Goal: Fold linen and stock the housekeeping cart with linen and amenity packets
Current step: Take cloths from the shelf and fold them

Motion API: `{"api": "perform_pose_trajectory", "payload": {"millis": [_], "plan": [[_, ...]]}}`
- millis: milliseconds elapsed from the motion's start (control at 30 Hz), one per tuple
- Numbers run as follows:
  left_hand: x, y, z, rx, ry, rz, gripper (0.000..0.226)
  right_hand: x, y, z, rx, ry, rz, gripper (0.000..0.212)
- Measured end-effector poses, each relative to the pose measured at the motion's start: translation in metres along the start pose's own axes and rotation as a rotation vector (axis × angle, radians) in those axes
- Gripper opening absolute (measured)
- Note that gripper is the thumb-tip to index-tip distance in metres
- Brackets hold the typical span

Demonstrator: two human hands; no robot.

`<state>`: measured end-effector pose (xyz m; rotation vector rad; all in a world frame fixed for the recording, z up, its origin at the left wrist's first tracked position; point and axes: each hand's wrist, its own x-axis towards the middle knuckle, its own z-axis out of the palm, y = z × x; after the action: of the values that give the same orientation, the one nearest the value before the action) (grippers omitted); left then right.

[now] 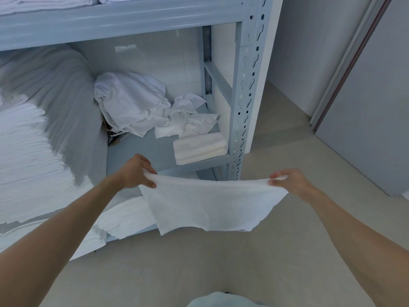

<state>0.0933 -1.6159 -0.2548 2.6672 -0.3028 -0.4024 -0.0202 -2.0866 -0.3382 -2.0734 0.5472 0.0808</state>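
Observation:
A small white towel [205, 204] hangs spread out in the air in front of a grey metal shelf unit [245, 89]. My left hand [135, 171] pinches its upper left corner and my right hand [292, 180] pinches its upper right corner, so the top edge is stretched between them. The towel's lower edge hangs free above the floor. On the shelf behind lie a stack of folded white towels [200, 148] near the right post and a heap of crumpled white linen [137, 105] further back.
Tall piles of folded white linen [28, 156] fill the left of the shelf and the level below. More folded linen lies on the top shelf [44, 3]. Beige floor [199, 262] lies underfoot; a grey sliding door [365, 107] stands at the right.

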Motion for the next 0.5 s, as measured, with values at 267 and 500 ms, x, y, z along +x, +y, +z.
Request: {"api": "perform_pose_trajectory", "payload": {"millis": [267, 500], "plan": [[0.012, -0.006, 0.008, 0.12, 0.069, 0.033, 0.031, 0.006, 0.016, 0.004, -0.654, -0.25, -0.14, 0.044], [0.008, -0.019, 0.006, 0.332, -0.029, 0.067, 0.028, 0.011, 0.023, 0.006, -0.438, -0.145, -0.097, 0.022]]}}
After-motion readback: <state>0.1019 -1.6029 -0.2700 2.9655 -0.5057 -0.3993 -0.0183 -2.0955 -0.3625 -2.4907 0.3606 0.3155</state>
